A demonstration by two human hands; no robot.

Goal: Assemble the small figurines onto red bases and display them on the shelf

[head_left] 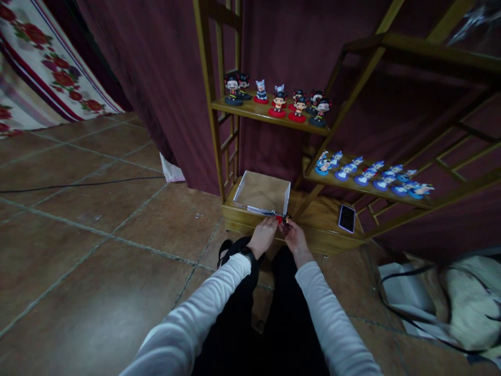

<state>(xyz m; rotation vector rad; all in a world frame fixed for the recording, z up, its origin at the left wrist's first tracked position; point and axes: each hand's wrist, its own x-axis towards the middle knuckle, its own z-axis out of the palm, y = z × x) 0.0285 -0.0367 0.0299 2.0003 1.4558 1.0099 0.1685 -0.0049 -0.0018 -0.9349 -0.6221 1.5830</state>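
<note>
Just in front of the low shelf, a small figurine [287, 220] with dark hair and a red base is held between my two hands. My left hand [264, 234], with a dark watch at its wrist, is closed at the red base. On the other side, my right hand [294, 236] pinches the figurine near its head. Fingers cover part of it. Right behind my hands sits an open cardboard box [263, 190] with white outer sides; bare brown cardboard shows inside.
Several figurines on red or black bases stand on the upper shelf [250, 108]. Several blue-and-white ones line the right shelf [332, 180]. A phone [346, 218] lies on the bottom board. Bags [469, 303] rest on the floor at right; a black cable [78, 185] crosses the tiles at left.
</note>
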